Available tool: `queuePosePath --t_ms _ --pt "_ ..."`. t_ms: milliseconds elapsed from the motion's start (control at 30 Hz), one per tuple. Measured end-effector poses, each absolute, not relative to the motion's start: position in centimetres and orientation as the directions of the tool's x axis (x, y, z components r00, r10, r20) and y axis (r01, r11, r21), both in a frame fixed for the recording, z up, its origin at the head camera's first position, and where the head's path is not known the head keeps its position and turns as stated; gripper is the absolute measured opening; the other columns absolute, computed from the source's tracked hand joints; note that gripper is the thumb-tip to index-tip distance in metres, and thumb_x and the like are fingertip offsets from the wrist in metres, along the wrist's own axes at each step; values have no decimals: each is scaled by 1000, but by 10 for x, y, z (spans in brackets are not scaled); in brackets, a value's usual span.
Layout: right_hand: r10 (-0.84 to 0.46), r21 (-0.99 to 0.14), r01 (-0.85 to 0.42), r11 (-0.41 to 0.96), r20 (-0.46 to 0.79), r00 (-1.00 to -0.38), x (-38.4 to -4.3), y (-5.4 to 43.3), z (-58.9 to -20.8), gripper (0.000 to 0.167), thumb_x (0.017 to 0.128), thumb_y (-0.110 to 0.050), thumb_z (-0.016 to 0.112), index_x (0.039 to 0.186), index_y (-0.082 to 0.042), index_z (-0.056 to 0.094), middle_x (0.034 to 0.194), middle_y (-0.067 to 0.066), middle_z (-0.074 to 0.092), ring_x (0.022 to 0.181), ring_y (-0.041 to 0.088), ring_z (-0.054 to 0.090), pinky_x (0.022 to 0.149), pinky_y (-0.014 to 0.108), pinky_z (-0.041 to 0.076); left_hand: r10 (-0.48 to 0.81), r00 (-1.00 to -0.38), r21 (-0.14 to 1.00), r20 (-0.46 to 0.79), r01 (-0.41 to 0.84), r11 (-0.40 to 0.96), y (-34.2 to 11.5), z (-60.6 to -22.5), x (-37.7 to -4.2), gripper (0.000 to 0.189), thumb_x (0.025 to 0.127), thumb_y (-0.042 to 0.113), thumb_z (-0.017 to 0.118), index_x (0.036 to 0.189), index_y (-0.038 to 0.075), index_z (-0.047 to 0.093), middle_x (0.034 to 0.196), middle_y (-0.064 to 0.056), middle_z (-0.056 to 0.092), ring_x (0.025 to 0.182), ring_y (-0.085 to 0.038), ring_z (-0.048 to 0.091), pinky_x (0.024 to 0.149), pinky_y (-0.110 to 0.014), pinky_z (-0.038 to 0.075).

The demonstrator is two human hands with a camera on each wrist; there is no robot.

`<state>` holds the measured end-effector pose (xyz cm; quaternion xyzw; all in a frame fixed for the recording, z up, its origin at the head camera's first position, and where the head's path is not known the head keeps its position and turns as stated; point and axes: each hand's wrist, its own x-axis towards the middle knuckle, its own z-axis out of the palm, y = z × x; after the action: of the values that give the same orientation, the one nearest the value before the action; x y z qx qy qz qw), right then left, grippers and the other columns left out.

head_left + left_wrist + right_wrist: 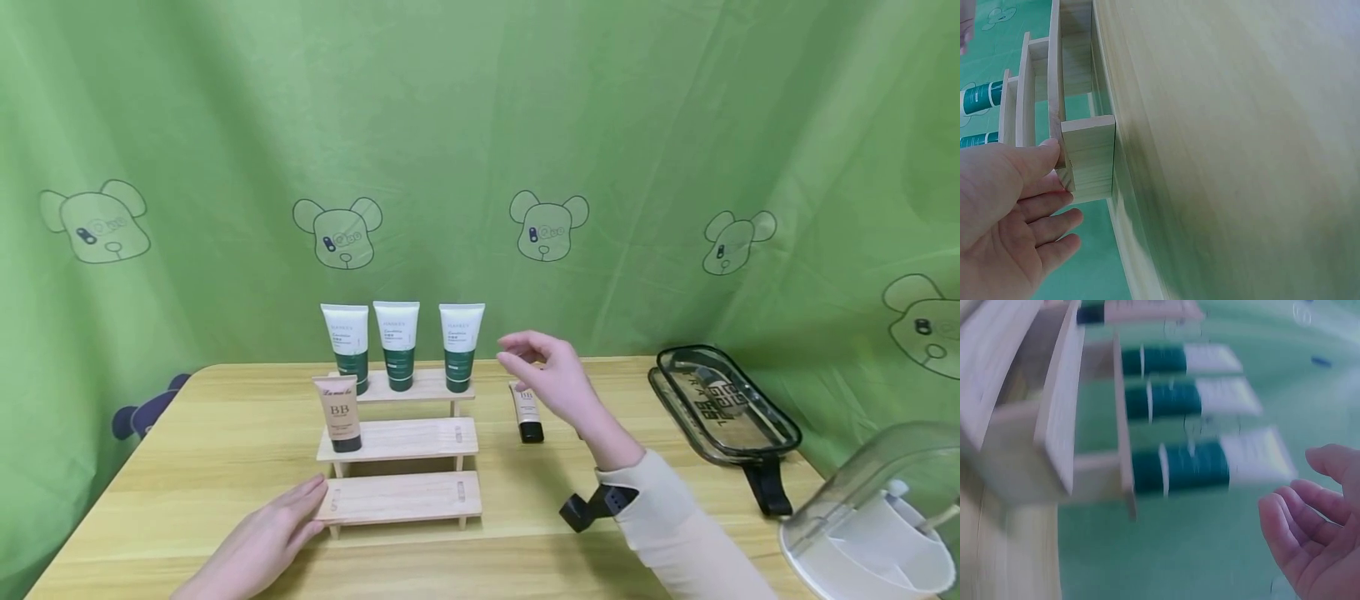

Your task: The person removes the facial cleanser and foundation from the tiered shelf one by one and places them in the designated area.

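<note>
A three-step wooden display stand [397,497] is on the table. My left hand [262,533] holds its lowest step at the left end; in the left wrist view the thumb [1044,156] lies against the plank's edge. Three white-and-green squeeze tubes [397,346] stand upright on the top step. On the middle step, at its left end, stands a beige BB cream tube [341,414] with a black cap. My right hand [551,375], fingers loosely bent and holding nothing, hovers right of the rightmost green tube [1191,465]. Below it, a second BB cream tube [528,415] is partly hidden.
To the right lies a clear zip pouch [723,404] with black trim and a strap. A white holder with a transparent dome cover [862,533] stands at the front right. Behind the wooden table [187,467] hangs a green curtain [450,125] with bear prints.
</note>
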<state>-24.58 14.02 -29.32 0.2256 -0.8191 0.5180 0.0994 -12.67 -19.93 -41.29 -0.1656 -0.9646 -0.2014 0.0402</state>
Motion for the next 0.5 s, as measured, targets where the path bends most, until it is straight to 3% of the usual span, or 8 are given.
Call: queuePosePath --t_ms 500 --pt "-444 -739 -567 364 397 -803 -242 62 -317 23 84 -18 68 103 -4 65 85 -3 63 75 11 58 61 25 53 317 -931 357 181 362 861 -200 -414 -126 45 89 20 62 126 -4 53 132 -19 48 118 -34 47 97 -49 39"
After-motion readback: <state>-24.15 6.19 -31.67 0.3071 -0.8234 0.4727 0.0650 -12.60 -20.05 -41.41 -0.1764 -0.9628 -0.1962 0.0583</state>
